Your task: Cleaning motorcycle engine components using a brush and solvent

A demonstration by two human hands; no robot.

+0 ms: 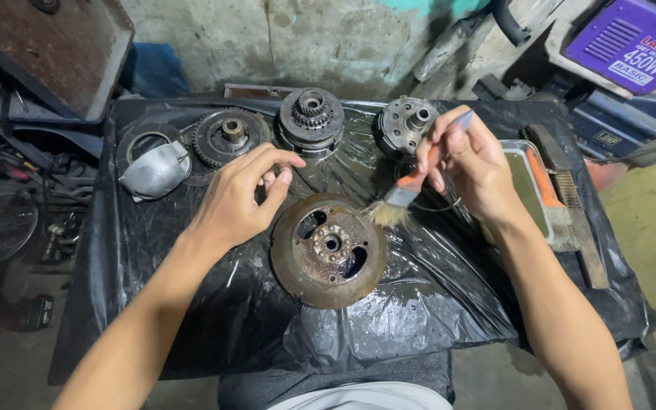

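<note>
Right hand [471, 165] pinched shut on paintbrush [411, 186], pale bristles just off the rim of rusty round disc [328, 249] lying mid-sheet. Left hand [238, 199] hovering half-curled, holding nothing. Best worked with light, short strokes into the pitted cutouts (crinkled black plastic sheet [434, 304] glossy, wet-looking).

Rotor drum [328, 250]: you see rust-brown, with darker patches.
Paintbrush [408, 190]: your brush has an orange ferrule, pale bristles and a bluish handle.
Plastic sheet [191, 304]: glossy black.
Gear assemblies [310, 118]: dark grey, greasy.
Cover [155, 173]: dull silver.
Welding machine [632, 38]: purple.
Tray [529, 190]: murky olive liquid.
</note>
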